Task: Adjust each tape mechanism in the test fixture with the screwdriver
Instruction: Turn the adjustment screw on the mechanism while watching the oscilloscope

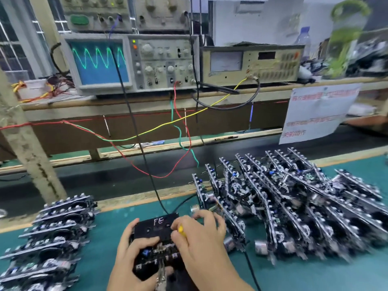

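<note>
A black tape mechanism sits in the test fixture near the front edge, with a black cassette marked "FE" on top. My left hand grips the mechanism's left side, thumb lying across its top. My right hand holds a yellow-handled screwdriver over the mechanism's right side; the tip is hidden by my fingers. A metal clip stands at the mechanism's front.
Stacked tape mechanisms lie at the left, and a larger pile at the right. An oscilloscope showing a green wave and a meter unit stand on the shelf. Several wires hang down to the fixture.
</note>
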A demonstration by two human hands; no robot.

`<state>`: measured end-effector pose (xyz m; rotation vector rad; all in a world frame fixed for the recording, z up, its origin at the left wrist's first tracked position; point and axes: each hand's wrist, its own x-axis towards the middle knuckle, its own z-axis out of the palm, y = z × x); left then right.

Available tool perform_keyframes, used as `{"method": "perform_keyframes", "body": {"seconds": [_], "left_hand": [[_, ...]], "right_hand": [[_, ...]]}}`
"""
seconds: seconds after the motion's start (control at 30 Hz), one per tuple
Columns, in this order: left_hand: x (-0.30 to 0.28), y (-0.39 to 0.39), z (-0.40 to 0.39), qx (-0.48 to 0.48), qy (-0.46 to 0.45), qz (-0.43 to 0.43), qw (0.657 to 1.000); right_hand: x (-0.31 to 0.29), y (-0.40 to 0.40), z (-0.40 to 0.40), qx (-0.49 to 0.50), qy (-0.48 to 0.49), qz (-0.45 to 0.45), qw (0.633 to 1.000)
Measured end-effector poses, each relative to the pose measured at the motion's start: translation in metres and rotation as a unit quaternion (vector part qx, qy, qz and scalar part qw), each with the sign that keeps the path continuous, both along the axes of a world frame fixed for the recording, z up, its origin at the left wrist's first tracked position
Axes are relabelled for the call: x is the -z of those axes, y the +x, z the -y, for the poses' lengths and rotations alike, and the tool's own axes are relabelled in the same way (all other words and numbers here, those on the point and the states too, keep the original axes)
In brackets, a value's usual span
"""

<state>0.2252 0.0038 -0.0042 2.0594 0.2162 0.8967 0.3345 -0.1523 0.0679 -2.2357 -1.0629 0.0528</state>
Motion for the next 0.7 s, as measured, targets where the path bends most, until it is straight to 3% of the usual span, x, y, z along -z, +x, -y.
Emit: {"method": "perform_keyframes", "body": {"seconds": [0.3, 0.7], "left_hand": [[0.008, 0.002, -0.004, -0.007, 0.019, -0.012, 1.000], [0.008, 0.002, -0.001, -0.012, 0.021, -0.027, 0.999]], "right_hand": [[0.014, -0.001, 0.013, -0.086, 0.054, -0.110, 0.989], [0.029, -0.003, 0.008, -0.074, 0.076, -0.105, 0.989]]}}
